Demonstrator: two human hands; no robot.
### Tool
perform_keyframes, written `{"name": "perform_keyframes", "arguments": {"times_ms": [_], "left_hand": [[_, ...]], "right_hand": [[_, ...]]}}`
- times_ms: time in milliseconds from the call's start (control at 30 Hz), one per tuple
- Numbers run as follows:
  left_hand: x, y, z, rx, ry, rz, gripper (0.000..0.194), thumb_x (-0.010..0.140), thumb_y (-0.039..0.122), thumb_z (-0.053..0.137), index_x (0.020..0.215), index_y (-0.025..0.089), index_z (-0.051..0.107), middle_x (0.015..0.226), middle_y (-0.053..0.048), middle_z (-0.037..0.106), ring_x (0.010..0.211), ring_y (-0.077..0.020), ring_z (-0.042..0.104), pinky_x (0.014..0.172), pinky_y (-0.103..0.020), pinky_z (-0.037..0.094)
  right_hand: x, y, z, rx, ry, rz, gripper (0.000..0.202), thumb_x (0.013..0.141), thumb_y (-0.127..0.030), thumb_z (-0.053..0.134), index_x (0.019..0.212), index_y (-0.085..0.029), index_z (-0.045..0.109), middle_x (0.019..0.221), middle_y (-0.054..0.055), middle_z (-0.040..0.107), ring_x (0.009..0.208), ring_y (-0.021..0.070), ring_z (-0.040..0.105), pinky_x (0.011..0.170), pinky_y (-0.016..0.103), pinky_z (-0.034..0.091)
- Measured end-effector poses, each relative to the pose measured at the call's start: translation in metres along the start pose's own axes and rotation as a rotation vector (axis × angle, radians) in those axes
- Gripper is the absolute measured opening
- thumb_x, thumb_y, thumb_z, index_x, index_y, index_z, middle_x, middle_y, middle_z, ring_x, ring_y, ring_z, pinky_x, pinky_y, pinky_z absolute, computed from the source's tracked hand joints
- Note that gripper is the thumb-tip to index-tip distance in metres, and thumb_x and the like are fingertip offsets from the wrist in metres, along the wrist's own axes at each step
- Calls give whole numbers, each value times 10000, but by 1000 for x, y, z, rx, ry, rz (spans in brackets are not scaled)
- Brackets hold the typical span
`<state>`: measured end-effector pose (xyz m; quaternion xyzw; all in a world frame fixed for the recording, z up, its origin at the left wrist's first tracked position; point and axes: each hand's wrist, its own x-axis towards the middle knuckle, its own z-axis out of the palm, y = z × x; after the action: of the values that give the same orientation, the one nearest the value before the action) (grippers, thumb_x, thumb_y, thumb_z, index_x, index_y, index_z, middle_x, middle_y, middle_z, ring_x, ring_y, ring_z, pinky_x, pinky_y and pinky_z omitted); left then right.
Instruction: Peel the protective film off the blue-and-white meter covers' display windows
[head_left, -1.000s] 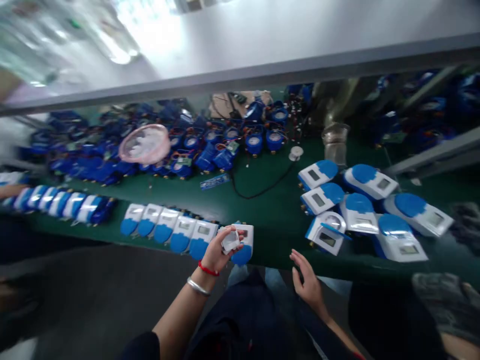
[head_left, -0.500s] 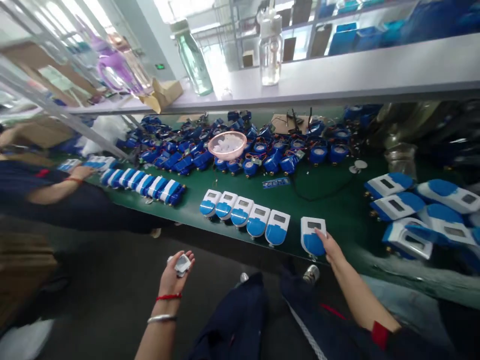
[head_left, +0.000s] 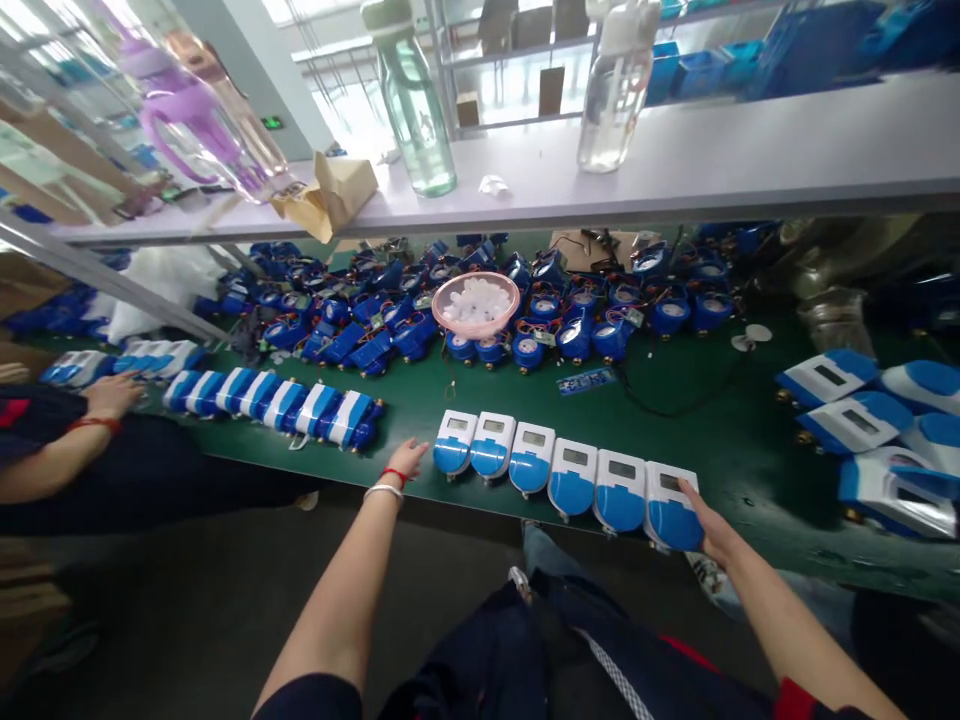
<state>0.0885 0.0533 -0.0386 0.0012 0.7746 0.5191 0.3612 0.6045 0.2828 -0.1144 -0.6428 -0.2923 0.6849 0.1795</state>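
Observation:
Several blue-and-white water meters with small grey displays stand in a slanting row along the bench's front edge. My right hand (head_left: 712,525) grips the right side of the end meter (head_left: 670,508), thumb on its white top near the display. That meter sits against its neighbour (head_left: 621,490). My left hand (head_left: 407,458) reaches over the bench edge, fingers stretched out, just left of the first meter (head_left: 454,443) and apart from it. No piece shows in the left hand; its palm is hidden.
Another row of meters (head_left: 274,402) lies at the left, near a co-worker's hand (head_left: 112,393). More meters (head_left: 859,422) are piled at right. Behind are a pink bowl (head_left: 475,331) of white pieces and many blue meter bodies (head_left: 352,340). A shelf (head_left: 525,200) with bottles overhangs the bench.
My right hand has brought its meter against the row's right end, closing the gap. My left hand has moved up to the bench edge; the small pale plastic pieces in its palm no longer show.

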Motion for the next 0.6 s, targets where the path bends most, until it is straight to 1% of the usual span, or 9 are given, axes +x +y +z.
{"name": "perform_keyframes", "arguments": {"times_ms": [67,133,200,267,300,367,467,600], "left_hand": [[24,9,16,53,-53,-49,390,628,206,752,990,156,617,960,-120,651,881,-218,620,693,-254,492],[41,13,28,119,-109,-80,381,613,209,766,968,150,638,894,-114,664,865,-232,623,686,-260,490],[53,14,33,175,-160,-93,417,591,213,787,981,161,651,864,-109,669,868,-248,618,683,-264,487],[62,13,29,255,-183,-79,477,582,246,800,1031,192,649,886,-103,673,875,-259,614,685,-274,487],[67,13,23,301,-183,-64,499,592,273,797,1061,210,640,911,-100,673,881,-262,614,692,-280,488],[78,11,6,406,-163,-23,515,631,336,771,1112,235,619,976,-98,670,896,-266,616,710,-294,490],[97,14,-31,527,-114,-14,533,679,408,721,1168,249,581,1089,-109,643,936,-277,615,727,-314,496],[117,26,-83,567,-70,-98,558,702,415,692,1215,265,533,1195,-108,600,985,-277,609,716,-323,508]], "right_hand": [[-2,-8,9,-11,66,33,461,856,-479,494,1208,-185,539,944,173,707,767,283,701,706,433,583],[-6,-16,21,-1,108,41,454,865,-461,482,1221,-186,542,966,177,701,805,282,698,735,421,582],[-9,-24,33,5,127,40,436,871,-429,483,1226,-185,547,977,176,700,831,275,696,762,405,575],[-8,-31,45,2,111,46,426,867,-403,500,1227,-181,551,988,174,698,843,268,694,775,394,568],[-6,-34,52,2,94,54,427,865,-396,511,1232,-181,548,1000,171,697,848,265,694,778,393,565],[1,-37,69,8,61,56,436,867,-390,520,1248,-179,532,1037,160,691,867,251,691,793,388,554],[13,-36,105,2,9,24,435,893,-389,495,1262,-160,513,1085,140,679,926,222,676,847,373,527],[19,-35,162,6,-97,-43,429,923,-419,440,1232,-135,532,1111,132,670,992,207,652,899,352,498]]}}
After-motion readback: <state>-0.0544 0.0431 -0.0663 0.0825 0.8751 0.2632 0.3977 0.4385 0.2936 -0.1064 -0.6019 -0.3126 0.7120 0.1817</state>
